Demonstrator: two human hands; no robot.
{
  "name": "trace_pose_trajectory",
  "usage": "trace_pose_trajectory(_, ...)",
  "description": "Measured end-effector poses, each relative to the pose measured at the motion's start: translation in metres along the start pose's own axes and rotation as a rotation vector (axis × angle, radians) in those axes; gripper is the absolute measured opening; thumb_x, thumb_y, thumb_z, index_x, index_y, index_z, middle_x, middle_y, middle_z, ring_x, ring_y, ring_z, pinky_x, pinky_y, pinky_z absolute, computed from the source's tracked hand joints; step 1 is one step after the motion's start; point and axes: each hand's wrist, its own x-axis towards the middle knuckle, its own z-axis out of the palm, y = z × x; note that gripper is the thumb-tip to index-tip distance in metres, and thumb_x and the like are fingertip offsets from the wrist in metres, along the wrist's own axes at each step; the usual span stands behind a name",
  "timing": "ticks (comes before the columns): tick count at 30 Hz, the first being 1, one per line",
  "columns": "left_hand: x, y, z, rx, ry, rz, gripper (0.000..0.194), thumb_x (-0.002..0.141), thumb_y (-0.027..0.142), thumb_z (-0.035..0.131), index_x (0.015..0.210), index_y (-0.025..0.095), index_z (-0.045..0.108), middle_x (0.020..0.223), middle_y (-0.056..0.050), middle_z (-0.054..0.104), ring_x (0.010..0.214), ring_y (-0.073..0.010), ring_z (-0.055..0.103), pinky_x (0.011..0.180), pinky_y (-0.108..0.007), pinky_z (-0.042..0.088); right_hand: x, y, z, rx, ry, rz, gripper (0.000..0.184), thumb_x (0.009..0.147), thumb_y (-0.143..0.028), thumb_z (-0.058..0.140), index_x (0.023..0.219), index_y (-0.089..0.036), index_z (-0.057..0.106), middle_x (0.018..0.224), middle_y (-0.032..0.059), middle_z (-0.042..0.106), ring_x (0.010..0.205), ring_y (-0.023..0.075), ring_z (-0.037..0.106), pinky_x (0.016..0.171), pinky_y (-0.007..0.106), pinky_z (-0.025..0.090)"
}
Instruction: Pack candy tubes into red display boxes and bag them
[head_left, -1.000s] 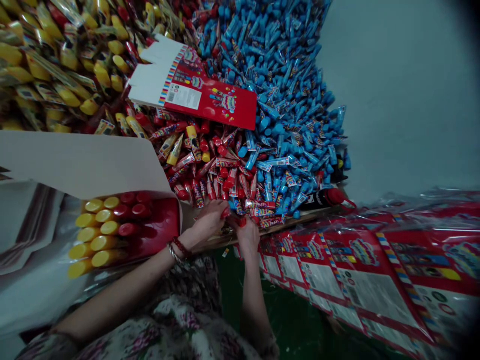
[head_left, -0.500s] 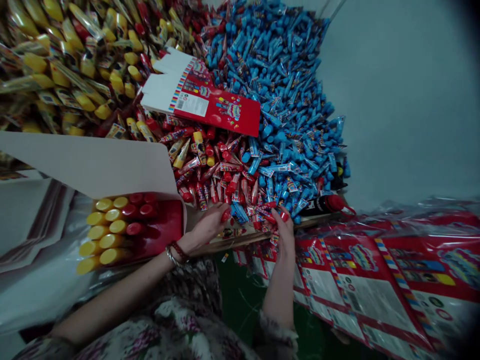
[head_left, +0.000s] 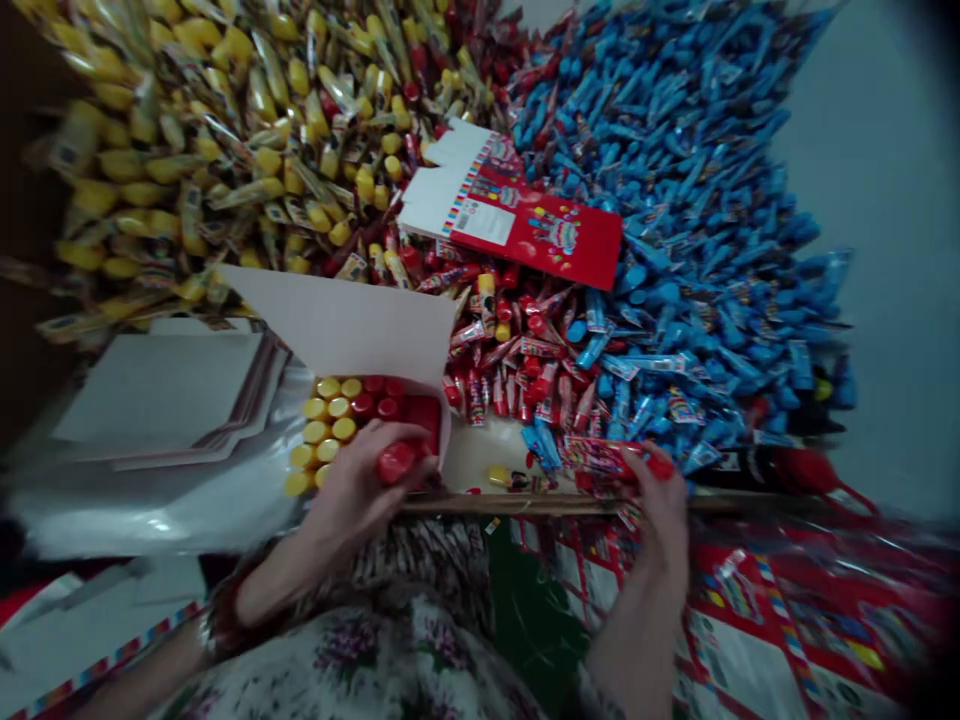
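Observation:
My left hand [head_left: 367, 475] is closed on a red-capped tube [head_left: 396, 462], its round cap facing up, at the front edge of an open carton [head_left: 444, 440]. Inside the carton stand yellow-capped tubes [head_left: 316, 432] in rows at the left, with several red-capped ones [head_left: 388, 408] beside them. The red inner wall shows at the right. My right hand [head_left: 660, 490] grips a red tube [head_left: 611, 455] with a printed wrapper, lying sideways near the table's front edge. Whether further tubes are in either hand I cannot tell.
Heaps of yellow [head_left: 277, 130], red [head_left: 517, 370] and blue tubes [head_left: 690, 220] cover the table. A flattened red carton [head_left: 577, 245] lies on top. White card sheets [head_left: 157, 390] are stacked left; plastic-wrapped red cartons [head_left: 742, 620] stand at lower right.
My left hand has moved left from the red heap to the carton with a red tube. My right hand stays by the heap, holding a red tube. The camera view has shifted left.

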Motion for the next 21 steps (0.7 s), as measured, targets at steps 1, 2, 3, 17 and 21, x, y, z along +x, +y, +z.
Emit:
trace_pose_trajectory(1,-0.005,-0.003,-0.017,0.001,0.071,-0.063,0.019,0.083,0.039,0.059,0.094,0.024,0.063,0.091,-0.001,0.069,0.084,-0.0184,0.062,0.077,-0.033,0.050,-0.009,-0.001,-0.004,0.020,-0.014,-0.016,0.056,0.053,-0.044,0.077,0.100,-0.018,0.060,0.061,-0.0034,0.057,0.041,0.0087,0.045,0.037,0.020,0.032)
trace_pose_trajectory(2,-0.009,-0.006,-0.030,0.018,0.136,-0.112,0.020,0.082,0.041,0.060,0.094,0.025,0.062,0.092,0.000,0.069,0.084,-0.0182,0.063,0.076,-0.033,0.051,-0.018,-0.002,-0.006,0.036,-0.045,-0.024,0.054,0.055,-0.042,0.078,0.101,-0.019,0.060,0.065,-0.0026,0.058,0.043,0.0084,0.045,0.038,0.020,0.032)
trace_pose_trajectory(3,-0.012,-0.011,-0.041,0.053,0.191,-0.139,0.020,0.081,0.041,0.061,0.093,0.025,0.062,0.092,0.000,0.068,0.084,-0.0182,0.063,0.076,-0.033,0.051,-0.028,-0.004,-0.005,0.043,-0.096,-0.027,0.052,0.057,-0.041,0.078,0.102,-0.020,0.060,0.069,-0.0018,0.058,0.044,0.0084,0.046,0.038,0.020,0.032)
trace_pose_trajectory(17,-0.060,-0.055,-0.022,0.431,-0.104,0.230,0.035,0.088,0.008,0.042,0.118,0.021,0.054,0.113,-0.008,0.060,0.105,-0.0210,0.053,0.088,-0.033,0.047,-0.087,-0.040,0.118,-0.458,-1.077,-0.521,0.021,0.083,-0.034,0.061,0.099,-0.021,0.061,0.092,-0.0003,0.065,0.081,0.0161,0.061,0.075,0.026,0.045)
trace_pose_trajectory(21,-0.071,-0.067,-0.024,0.485,-0.057,0.278,0.035,0.087,0.004,0.041,0.117,0.017,0.054,0.113,-0.010,0.059,0.102,-0.0204,0.052,0.088,-0.033,0.047,-0.100,-0.040,0.131,-0.540,-1.135,-0.689,0.019,0.087,-0.033,0.057,0.102,-0.023,0.062,0.095,0.0011,0.068,0.084,0.0172,0.063,0.076,0.027,0.044)
